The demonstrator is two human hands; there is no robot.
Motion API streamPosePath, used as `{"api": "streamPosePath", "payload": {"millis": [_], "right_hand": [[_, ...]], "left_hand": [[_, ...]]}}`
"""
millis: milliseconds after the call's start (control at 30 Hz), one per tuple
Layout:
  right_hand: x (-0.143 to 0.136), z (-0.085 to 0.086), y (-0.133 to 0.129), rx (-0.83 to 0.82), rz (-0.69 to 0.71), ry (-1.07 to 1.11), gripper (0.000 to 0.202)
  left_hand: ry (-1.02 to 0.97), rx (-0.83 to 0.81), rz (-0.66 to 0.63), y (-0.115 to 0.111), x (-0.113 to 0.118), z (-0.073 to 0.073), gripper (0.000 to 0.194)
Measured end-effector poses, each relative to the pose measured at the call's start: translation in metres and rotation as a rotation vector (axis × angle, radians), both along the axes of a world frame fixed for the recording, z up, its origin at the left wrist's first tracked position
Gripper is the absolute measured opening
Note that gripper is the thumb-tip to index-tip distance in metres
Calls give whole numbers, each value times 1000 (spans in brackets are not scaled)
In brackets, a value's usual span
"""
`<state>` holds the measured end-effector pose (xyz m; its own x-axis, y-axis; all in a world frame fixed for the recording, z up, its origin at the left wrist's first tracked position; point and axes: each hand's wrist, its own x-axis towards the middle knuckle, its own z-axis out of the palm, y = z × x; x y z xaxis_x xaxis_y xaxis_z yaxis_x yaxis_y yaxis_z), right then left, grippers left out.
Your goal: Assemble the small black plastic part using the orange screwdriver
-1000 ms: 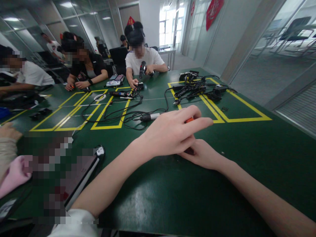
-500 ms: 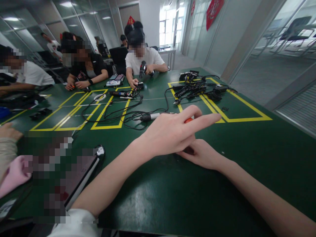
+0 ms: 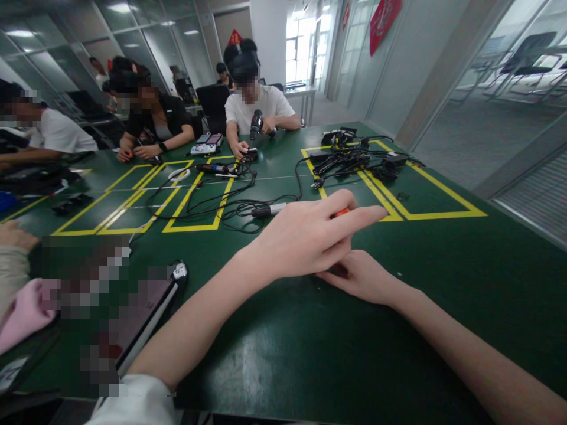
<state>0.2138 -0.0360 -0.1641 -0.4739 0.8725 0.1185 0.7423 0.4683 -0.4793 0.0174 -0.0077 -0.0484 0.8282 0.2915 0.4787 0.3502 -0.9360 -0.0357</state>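
Note:
My left hand (image 3: 305,236) reaches across from the left, palm down. Its fingers are closed around an orange thing (image 3: 342,211), of which only a small part shows between thumb and index finger; its kind is hidden. That index finger points out to the right. Just below it, my right hand (image 3: 365,274) rests low on the green tabletop (image 3: 283,342), fingertips bent together in a pinch. Whatever they hold is covered by my left hand. Just beyond the left hand lies a grey-and-black tool (image 3: 268,210) with a cable.
Black cables and adapters (image 3: 349,159) are heaped at the back right, among yellow tape outlines (image 3: 443,215). More black cable (image 3: 199,203) loops left of centre. A partly blurred device (image 3: 146,313) lies by my left forearm. Across the table, a person holds a power drill (image 3: 256,124).
My left index fingertip has drawn slightly back to the left, and the hand has turned a little. My right hand stays in nearly the same place.

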Motion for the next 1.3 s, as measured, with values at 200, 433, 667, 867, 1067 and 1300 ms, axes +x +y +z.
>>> {"api": "streamPosePath", "payload": {"millis": [200,433,667,867,1067,1300], "right_hand": [[2,-2,-1,9,6,50,21],[2,-3,1,12,9,27,23],[5,-6,1,4,16,80,25],[3,-4,1,0,8,41,25],[4,-4,1,6,5,50,24],[1,-2,0,29,6,-4,19]], "left_hand": [[4,-8,-31,0,0,2,47],[-34,-30,-14,2,0,-1,42],[-58,10,-52,3,1,-2,41],[-56,3,-45,4,0,-3,40],[-58,9,-65,4,1,-3,38],[-104,-76,-52,4,0,-4,38]]}}
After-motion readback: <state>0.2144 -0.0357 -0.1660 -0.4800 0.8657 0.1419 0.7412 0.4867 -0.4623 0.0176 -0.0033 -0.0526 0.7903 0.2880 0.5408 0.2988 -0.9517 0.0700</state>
